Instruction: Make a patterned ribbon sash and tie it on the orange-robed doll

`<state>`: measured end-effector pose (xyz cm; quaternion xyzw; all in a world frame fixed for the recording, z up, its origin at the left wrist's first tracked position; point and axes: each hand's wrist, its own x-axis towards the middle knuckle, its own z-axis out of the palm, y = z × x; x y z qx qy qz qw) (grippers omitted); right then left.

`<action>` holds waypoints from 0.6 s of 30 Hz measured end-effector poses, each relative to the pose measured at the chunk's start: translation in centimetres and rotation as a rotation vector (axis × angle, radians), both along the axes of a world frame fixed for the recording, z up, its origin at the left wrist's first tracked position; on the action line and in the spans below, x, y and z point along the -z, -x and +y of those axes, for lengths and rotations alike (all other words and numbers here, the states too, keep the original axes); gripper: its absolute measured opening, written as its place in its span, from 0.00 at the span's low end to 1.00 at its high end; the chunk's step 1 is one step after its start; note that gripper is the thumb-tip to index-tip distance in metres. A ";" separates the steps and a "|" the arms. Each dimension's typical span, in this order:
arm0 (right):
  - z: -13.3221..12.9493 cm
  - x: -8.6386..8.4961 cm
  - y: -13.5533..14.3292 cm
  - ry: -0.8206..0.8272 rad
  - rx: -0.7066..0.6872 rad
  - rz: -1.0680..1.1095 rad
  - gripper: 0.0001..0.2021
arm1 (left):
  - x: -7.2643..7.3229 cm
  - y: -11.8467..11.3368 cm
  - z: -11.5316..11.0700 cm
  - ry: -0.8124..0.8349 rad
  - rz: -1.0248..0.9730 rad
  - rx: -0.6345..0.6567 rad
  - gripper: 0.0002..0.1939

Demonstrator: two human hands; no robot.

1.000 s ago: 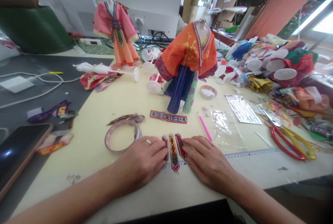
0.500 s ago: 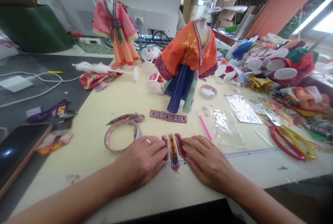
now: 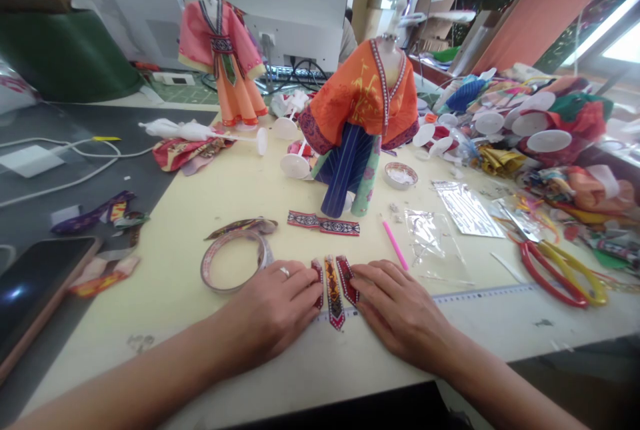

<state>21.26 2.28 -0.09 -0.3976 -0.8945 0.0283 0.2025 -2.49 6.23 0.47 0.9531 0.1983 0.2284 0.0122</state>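
Note:
Three narrow patterned strips with pointed lower ends lie side by side on the table, a yellow and dark strip [image 3: 334, 290] between a left dark red strip [image 3: 319, 290] and a right dark red strip [image 3: 346, 277]. My left hand [image 3: 277, 307], with a ring on one finger, lies palm down with its fingertips on the left strip. From the other side, the extended fingers of my right hand [image 3: 400, 310] touch the right strip. The middle strip shows between the hands. Above them lies a black, white and red patterned band [image 3: 324, 223].
A tape roll [image 3: 205, 263], a pink pen [image 3: 395, 244] and scissors [image 3: 553, 273] surround the hands. A ruler [image 3: 480, 295] lies along the front. Behind stand an orange-robed figure [image 3: 363, 100] and a pink-robed figure [image 3: 220, 50]. A phone [image 3: 40, 283] is at left.

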 end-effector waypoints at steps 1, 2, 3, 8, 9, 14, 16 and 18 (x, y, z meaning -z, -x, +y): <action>0.0 0.0 0.0 -0.002 0.001 0.000 0.12 | 0.0 0.0 0.0 0.004 0.001 0.003 0.11; 0.0 0.0 0.0 -0.004 0.001 0.001 0.12 | 0.1 0.0 -0.1 0.005 -0.006 0.007 0.11; 0.1 0.0 0.0 -0.007 0.001 0.004 0.12 | 0.1 0.0 -0.1 0.000 -0.026 0.012 0.11; 0.0 0.0 -0.2 -0.057 0.009 0.037 0.13 | -0.6 1.1 0.4 -0.059 -0.227 -0.030 0.11; 0.0 0.0 -0.3 -0.074 0.014 0.049 0.13 | -1.0 1.7 0.6 -0.059 -0.257 -0.073 0.11; -0.1 0.1 -0.4 -0.125 0.039 0.088 0.13 | -3.9 5.7 2.8 -0.004 -0.267 -0.476 0.07; -0.1 0.2 -0.5 -0.125 0.046 0.093 0.13 | -4.6 7.0 3.6 0.091 -0.180 -0.598 0.06; -0.2 0.3 -0.5 -0.129 0.047 0.096 0.12 | -4.9 7.7 4.0 0.251 -0.078 -0.646 0.07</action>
